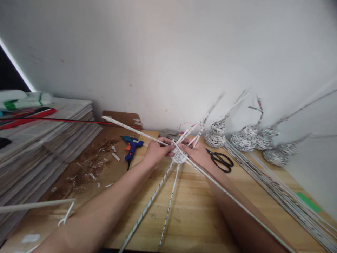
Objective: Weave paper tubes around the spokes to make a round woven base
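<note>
In the middle of the head view is a small woven piece of rolled paper (179, 156), with long paper tubes spreading from it in several directions. My left hand (158, 150) grips its left side, thumb and fingers pinched at the base of a tube (126, 127) that points up and left. On the other side my right hand (196, 151) has its fingers closed on the weave where tubes cross. Two tubes, one of them a striped tube (151, 202), hang down toward the table's near edge. Fingertips partly hide the weave.
Black-handled scissors (222, 161) lie right of my right hand. Finished gourd-shaped woven pieces (243, 138) stand along the wall, near a bundle of paper tubes (276, 189). A blue glue gun (133, 149) rests at left, beside paper scraps and a tall newspaper stack (65, 140).
</note>
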Demonstrator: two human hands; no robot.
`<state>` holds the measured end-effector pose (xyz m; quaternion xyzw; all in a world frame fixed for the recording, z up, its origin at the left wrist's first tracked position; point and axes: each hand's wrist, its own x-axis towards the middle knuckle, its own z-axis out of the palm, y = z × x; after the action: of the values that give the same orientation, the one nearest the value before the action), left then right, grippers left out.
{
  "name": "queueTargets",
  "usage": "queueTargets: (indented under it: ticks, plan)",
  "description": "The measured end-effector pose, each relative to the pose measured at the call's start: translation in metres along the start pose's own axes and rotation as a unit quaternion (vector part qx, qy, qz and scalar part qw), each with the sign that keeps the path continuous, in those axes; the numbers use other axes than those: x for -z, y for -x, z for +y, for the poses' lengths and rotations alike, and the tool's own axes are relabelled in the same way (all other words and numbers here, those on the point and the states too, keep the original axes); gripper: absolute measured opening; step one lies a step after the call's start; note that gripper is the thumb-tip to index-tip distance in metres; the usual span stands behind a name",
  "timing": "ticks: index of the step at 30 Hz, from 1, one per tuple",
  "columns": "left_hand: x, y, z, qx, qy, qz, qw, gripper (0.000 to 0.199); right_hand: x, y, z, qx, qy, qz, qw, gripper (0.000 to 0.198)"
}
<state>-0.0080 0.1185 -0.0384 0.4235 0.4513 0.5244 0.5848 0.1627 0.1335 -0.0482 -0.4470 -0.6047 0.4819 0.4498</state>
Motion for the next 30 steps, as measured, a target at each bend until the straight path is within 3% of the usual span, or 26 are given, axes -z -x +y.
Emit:
queueTargets:
  ticks: [5,12,22,30]
  plan:
    - [0.002,0.001,0.004,0.001,0.019,0.018,1.000,0.035,-0.004,0.000,0.003,-0.026,-0.052,0.037,0.998,0.027]
    - [0.005,0.001,0.004,-0.022,-0.024,0.003,0.999,0.038,-0.009,0.003,0.000,0.010,-0.066,0.035,0.997,0.025]
    - [0.008,0.002,0.005,-0.073,-0.115,-0.026,0.990,0.015,-0.018,0.008,-0.010,0.048,-0.052,0.066,0.995,0.018]
    - [0.010,0.003,0.003,-0.107,-0.185,-0.016,0.977,0.011,-0.019,0.008,-0.012,0.071,-0.030,0.061,0.995,0.015]
